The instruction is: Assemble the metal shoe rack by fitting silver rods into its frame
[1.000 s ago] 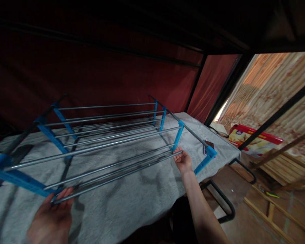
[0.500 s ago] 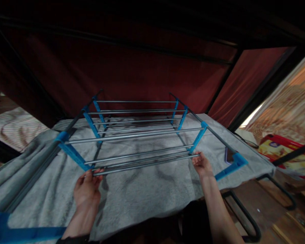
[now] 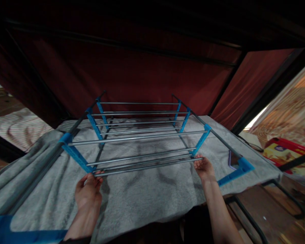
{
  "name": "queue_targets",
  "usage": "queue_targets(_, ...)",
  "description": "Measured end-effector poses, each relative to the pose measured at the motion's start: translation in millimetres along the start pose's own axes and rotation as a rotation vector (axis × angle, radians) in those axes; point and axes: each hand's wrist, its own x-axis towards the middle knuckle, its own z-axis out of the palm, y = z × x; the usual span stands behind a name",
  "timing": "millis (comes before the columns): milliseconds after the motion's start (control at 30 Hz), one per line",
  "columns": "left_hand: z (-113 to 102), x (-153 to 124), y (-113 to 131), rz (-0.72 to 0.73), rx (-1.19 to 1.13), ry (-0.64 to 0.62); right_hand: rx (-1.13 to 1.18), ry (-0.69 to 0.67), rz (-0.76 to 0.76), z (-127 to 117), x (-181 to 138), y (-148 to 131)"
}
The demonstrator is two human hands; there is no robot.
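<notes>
A thin grey metal rod (image 3: 147, 167) runs crosswise, with one end in my left hand (image 3: 87, 193) and the other in my right hand (image 3: 204, 168). Both hands have their fingers closed on it. Just beyond lies a rack frame of grey tubes and blue plastic brackets, resting on its side. My left fingertips are close to the lower end of the left bracket (image 3: 77, 157); my right fingertips are just below the right bracket (image 3: 201, 139). Several crossbars, among them the upper front bar (image 3: 142, 138), span the two sides. Whether the held rod touches the brackets I cannot tell.
A grey blanket (image 3: 142, 200) lies under the rack. Blue end pieces jut out at the near left (image 3: 38, 236) and the near right (image 3: 235, 173). A phone (image 3: 233, 160) lies beside the right tube. Dark red panels (image 3: 142, 71) stand behind; a red and yellow package (image 3: 287, 152) is at right.
The view has shifted slightly, so the rack appears a little further right. Both hands keep hold of the rod, its right end now showing past my right fingertips.
</notes>
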Motion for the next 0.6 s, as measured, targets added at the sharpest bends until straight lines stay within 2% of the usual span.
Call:
queue_targets(100, -2, 3, 0, -0.016, -0.005, 0.039, 0.0, -0.016, 0.001, -2, 1, -1)
queue_targets(233, -4, 2, 3, -0.051, -0.032, 0.01, 0.012, -0.038, 0.023, -3, 1, 0)
queue_targets(500, 7, -7, 10, -0.105, -0.068, 0.047, 0.033, -0.049, 0.037, -2, 2, 4)
queue_targets(600, 7, -5, 12, -0.137, -0.061, 0.02, 0.069, -0.019, 0.057, -1, 2, 3)
